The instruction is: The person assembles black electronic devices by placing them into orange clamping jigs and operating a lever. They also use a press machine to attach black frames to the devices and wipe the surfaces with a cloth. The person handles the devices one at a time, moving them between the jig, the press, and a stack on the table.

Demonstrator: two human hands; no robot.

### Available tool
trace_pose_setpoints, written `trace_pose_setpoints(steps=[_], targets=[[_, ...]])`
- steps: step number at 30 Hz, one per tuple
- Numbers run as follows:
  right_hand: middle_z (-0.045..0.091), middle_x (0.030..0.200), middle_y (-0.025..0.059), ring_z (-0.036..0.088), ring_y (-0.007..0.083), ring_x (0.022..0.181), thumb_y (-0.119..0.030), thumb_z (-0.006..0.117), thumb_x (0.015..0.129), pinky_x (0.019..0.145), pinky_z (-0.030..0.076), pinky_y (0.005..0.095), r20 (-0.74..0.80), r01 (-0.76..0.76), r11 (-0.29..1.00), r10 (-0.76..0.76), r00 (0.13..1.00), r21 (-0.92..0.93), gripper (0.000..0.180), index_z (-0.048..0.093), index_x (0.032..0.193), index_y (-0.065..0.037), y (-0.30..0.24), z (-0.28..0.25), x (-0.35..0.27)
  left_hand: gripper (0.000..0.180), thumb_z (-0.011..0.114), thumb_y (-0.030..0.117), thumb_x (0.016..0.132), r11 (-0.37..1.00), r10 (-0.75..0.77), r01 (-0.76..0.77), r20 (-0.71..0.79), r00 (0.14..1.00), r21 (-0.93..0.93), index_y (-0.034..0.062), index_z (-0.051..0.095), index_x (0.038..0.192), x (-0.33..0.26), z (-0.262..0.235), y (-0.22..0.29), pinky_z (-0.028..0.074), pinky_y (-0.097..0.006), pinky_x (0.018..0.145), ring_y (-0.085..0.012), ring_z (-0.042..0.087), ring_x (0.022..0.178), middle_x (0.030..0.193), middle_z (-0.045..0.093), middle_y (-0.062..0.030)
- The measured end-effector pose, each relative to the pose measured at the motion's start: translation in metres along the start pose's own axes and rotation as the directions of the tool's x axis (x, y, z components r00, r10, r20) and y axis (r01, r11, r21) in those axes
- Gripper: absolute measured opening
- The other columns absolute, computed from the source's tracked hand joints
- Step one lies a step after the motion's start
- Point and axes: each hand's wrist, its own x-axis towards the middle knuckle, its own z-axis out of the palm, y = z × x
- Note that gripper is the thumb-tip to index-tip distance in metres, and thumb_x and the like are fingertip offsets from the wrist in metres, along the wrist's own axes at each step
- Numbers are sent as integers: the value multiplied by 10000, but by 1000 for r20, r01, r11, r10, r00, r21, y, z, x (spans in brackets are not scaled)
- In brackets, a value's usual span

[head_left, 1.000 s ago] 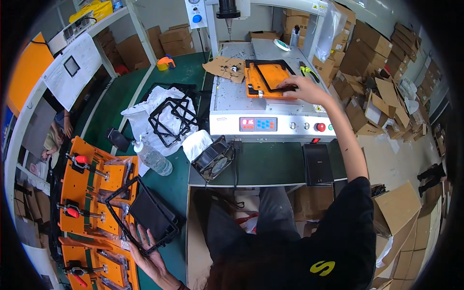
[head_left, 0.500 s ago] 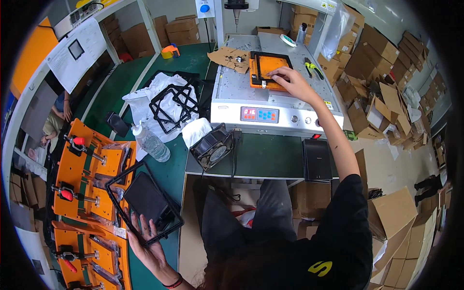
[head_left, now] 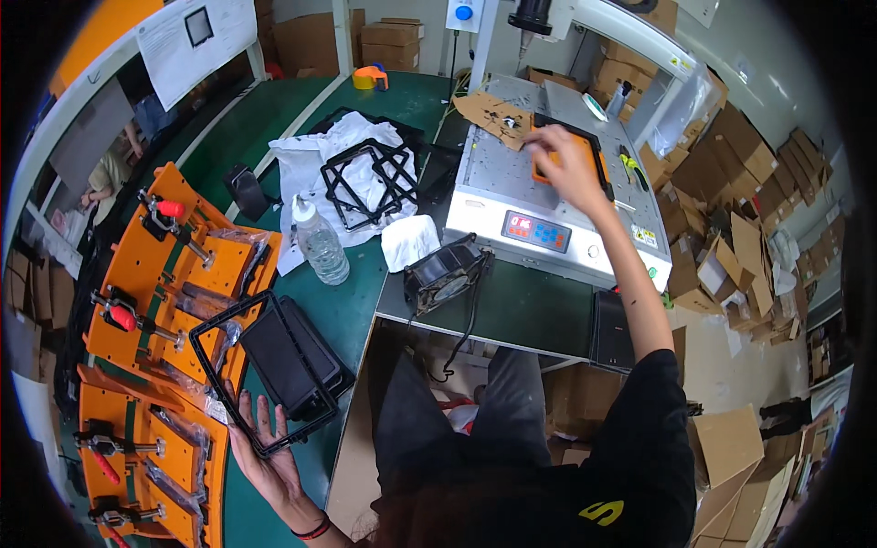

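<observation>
My left hand (head_left: 267, 457) holds a thin black rectangular frame (head_left: 211, 365) at its near corner, with the fingers spread through the opening. Under the frame, dark flat panels (head_left: 285, 365) lie on the green table. Over at the machine, my right hand (head_left: 568, 173) is above the left part of an orange fixture (head_left: 587, 155) with black edging. Motion smears its fingers, so whether they grip anything does not show. More black frames (head_left: 370, 183) rest on a white cloth (head_left: 294, 164) between my hands.
Orange clamp fixtures with red-tipped handles (head_left: 169, 208) line the left side. A clear bottle (head_left: 322, 245) and a black fan (head_left: 446, 274) stand near the middle. Green-handled pliers (head_left: 630, 164) and brown cardboard (head_left: 493, 119) lie on the machine bed. Cartons (head_left: 726, 425) crowd the right.
The view has swung left, so the machine appears farther right. My right hand has shifted toward the fixture's left side and is blurred. My left hand still holds the frame.
</observation>
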Motion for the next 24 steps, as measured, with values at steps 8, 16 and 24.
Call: trace_pose_setpoints(steps=[8,16,24], targets=[[636,901,162,615,290,862,-114,611,770,779,487,364,743,355,932,-287,604,71,249,642,991,-2,-71,142,59,452,424,290,976,990,-125,137,210,970,-41,56,351,1357,5,7,-11,489,-445,883,-259,517,1105,1255,494,-126],[619,910,211,628,383,838,-133,613,732,735,514,473,-71,-63,972,48,996,-225,217,595,919,-24,-37,199,122,546,434,285,969,995,-93,83,189,978,64,38,237,1414,0,-6,6,535,-440,813,-240,569,1002,1126,537,-114],[533,1080,201,563,401,977,-75,718,679,820,497,445,137,80,959,-44,990,-272,448,524,1080,-43,21,255,164,632,488,325,941,987,-159,155,117,980,43,-13,217,1401,9,-7,1,556,-461,776,-254,600,946,1018,573,-122]])
